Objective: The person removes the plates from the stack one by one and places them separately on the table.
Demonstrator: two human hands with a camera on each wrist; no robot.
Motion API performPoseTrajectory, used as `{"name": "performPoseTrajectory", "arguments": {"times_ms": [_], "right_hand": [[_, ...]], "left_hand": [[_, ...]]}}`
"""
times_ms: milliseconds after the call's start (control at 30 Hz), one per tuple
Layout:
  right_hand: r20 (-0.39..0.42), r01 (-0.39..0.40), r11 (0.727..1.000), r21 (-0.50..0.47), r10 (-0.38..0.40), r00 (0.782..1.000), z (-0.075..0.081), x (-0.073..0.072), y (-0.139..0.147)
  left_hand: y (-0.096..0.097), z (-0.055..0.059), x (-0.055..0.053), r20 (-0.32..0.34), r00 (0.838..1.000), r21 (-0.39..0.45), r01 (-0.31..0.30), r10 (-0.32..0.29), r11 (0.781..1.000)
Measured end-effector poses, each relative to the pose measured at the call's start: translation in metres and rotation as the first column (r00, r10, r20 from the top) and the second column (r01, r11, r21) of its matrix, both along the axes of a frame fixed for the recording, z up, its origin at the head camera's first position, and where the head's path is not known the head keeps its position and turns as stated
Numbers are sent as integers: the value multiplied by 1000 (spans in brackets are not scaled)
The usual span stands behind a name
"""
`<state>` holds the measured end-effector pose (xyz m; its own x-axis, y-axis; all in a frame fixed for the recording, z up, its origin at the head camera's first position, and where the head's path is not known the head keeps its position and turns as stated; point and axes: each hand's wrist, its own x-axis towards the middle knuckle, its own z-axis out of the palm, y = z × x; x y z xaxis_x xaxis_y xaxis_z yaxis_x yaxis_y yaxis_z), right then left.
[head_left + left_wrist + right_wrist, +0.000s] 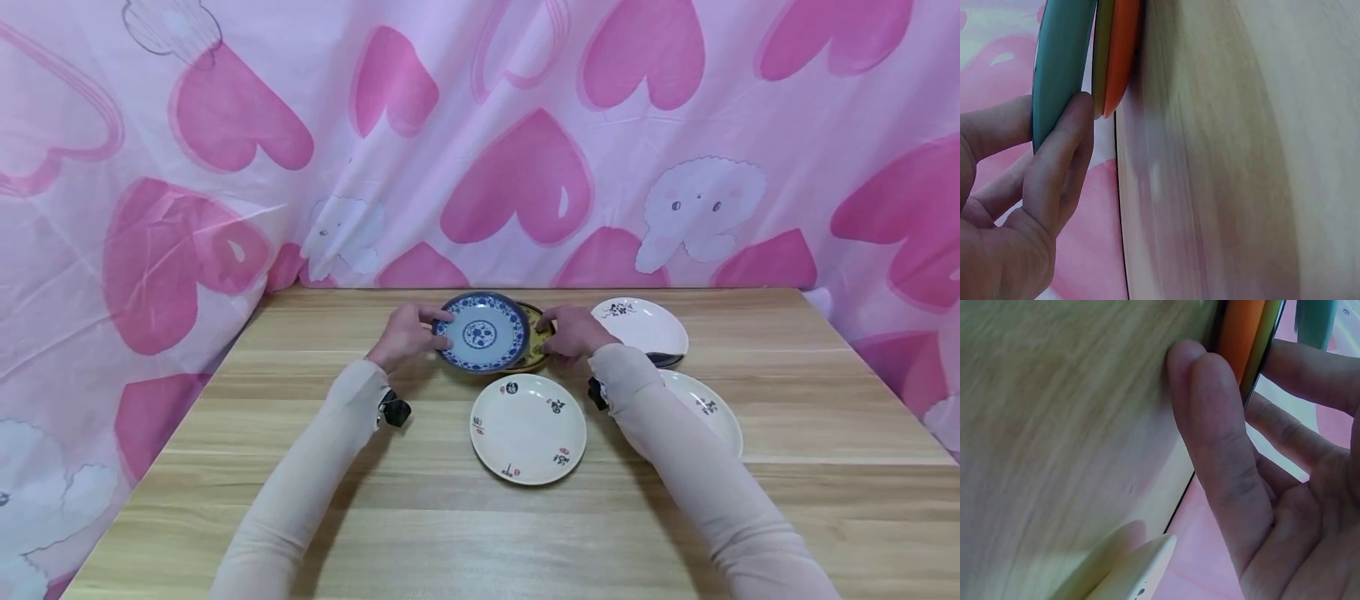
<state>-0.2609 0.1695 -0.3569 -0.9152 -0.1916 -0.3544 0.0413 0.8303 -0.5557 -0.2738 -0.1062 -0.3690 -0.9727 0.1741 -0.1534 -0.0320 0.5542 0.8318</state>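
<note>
With thumb and fingers, my left hand (401, 337) pinches the left rim of a blue-and-white patterned plate (480, 333). This plate overlaps a yellow patterned plate (537, 340), hiding much of it. My right hand (576, 333) grips the yellow plate's right rim. In the left wrist view the blue plate's pale green-blue underside (1063, 69) sits between thumb and fingers, a small gap above the yellow plate. From the right wrist, the yellow plate's orange underside (1241, 337) shows, with fingers beneath its edge.
A white plate with small characters (528, 429) lies nearer on the wooden table (465, 533). To the right are a white plate with a dark branch print (645, 325) and another white plate (712, 408), partly behind my right forearm. A pink heart-print cloth (517, 183) hangs behind.
</note>
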Motion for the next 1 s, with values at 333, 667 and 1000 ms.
{"name": "performPoseTrajectory", "arguments": {"times_ms": [333,667,1000], "right_hand": [[-3,-7,1000,-14,7,1000,1,1,0],[-2,-10,1000,-23,10,1000,1,0,0],[-8,-6,1000,-7,5,1000,0,-2,-1]], "left_hand": [[-4,4,6,-33,998,6,-56,56,998],[-11,6,12,-101,993,-1,-60,60,998],[-15,8,15,-111,992,10,-57,57,998]]}}
